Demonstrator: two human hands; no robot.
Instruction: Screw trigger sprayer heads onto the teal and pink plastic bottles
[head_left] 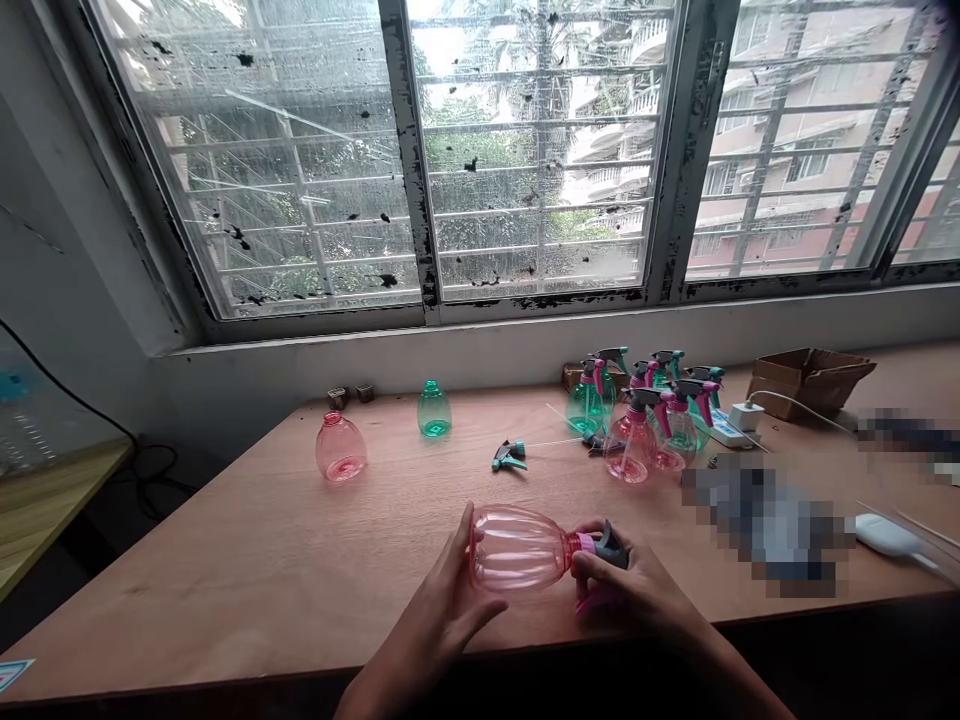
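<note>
A pink ribbed clear bottle point(517, 548) lies sideways in the air just above the front of the table, its base to the left and its neck to the right. My left hand point(454, 590) cups the base, fingers behind it and thumb spread apart below. Around the neck end, my right hand point(619, 572) is closed on a spray head point(611, 546) with a pink collar and dark grey top; part of its pink trigger shows under my fingers. The spray head sits at the bottle's mouth. How tightly it is screwed on, I cannot tell.
Beyond my hands lies a loose teal-and-grey spray head point(510, 456) with its tube. A pink bottle point(341, 450) and a green bottle point(434, 410) stand capless at the left. Several spray bottles point(630, 445) with heads cluster at the right, near a cardboard box point(810, 385) and power strip point(727, 430).
</note>
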